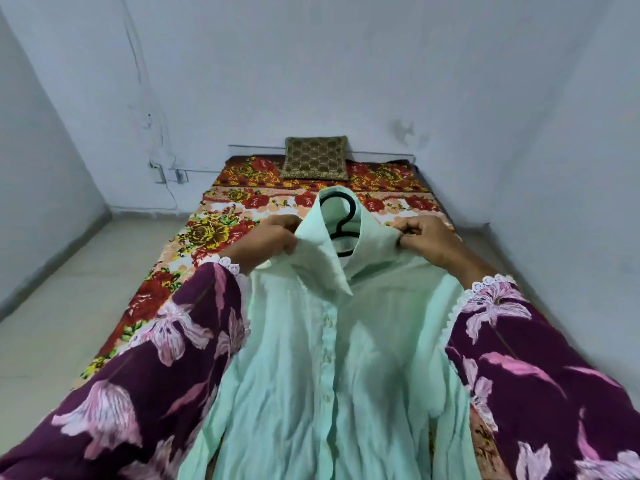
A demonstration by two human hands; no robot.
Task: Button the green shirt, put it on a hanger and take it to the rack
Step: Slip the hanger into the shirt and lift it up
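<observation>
The pale green shirt hangs in front of me, its front placket closed with several buttons down the middle. A black hanger sits inside the collar, its hook standing up in the neck opening. My left hand pinches the shirt's left shoulder beside the collar. My right hand pinches the right shoulder at the same height. Both hands hold the shirt up above the bed. The hanger's arms are hidden under the cloth.
A low bed with a red and yellow flowered sheet stretches ahead to the back wall. A brown patterned cushion leans at its head. Bare tiled floor lies to the left. My wide purple flowered sleeves fill the lower corners.
</observation>
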